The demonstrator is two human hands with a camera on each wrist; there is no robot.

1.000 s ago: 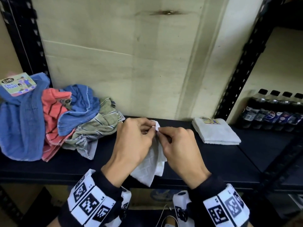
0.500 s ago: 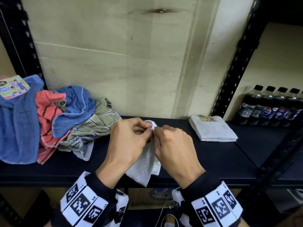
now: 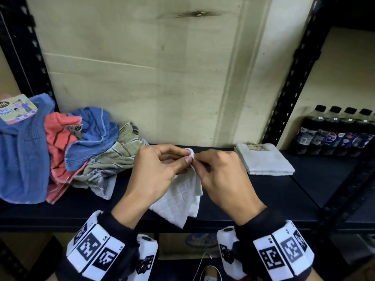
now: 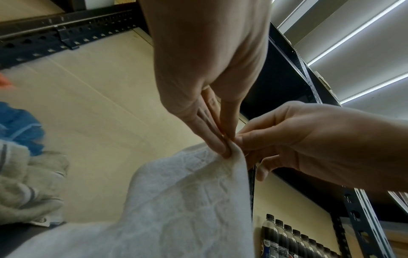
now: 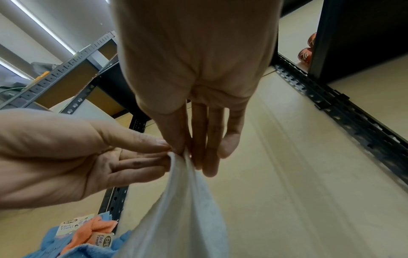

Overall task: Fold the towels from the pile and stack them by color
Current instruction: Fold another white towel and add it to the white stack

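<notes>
A white quilted towel (image 3: pixel 180 197) hangs from both my hands above the black shelf (image 3: pixel 274 199). My left hand (image 3: pixel 162 169) and my right hand (image 3: pixel 219 175) pinch its top corner together, fingertips meeting. In the left wrist view the white towel (image 4: pixel 187 200) drapes down from the pinch of the left hand (image 4: pixel 225 148). The right wrist view shows the white towel (image 5: pixel 183 200) hanging from the right hand (image 5: pixel 187 151). On the left lies the unfolded pile: blue towels (image 3: pixel 22 159), an orange striped towel (image 3: pixel 58 147) and a green-grey striped towel (image 3: pixel 115 161). A folded white towel (image 3: pixel 263 161) sits at the right.
Black perforated uprights (image 3: pixel 294 78) frame the bay, with a pale wooden back panel (image 3: pixel 142 78) behind. A row of dark soda bottles (image 3: pixel 334 132) stands in the neighbouring bay at the right. Bare shelf lies between my hands and the folded towel.
Both hands stay pinched together on the towel's corner, with only a slight shift of the fingers. The view has drifted a little.
</notes>
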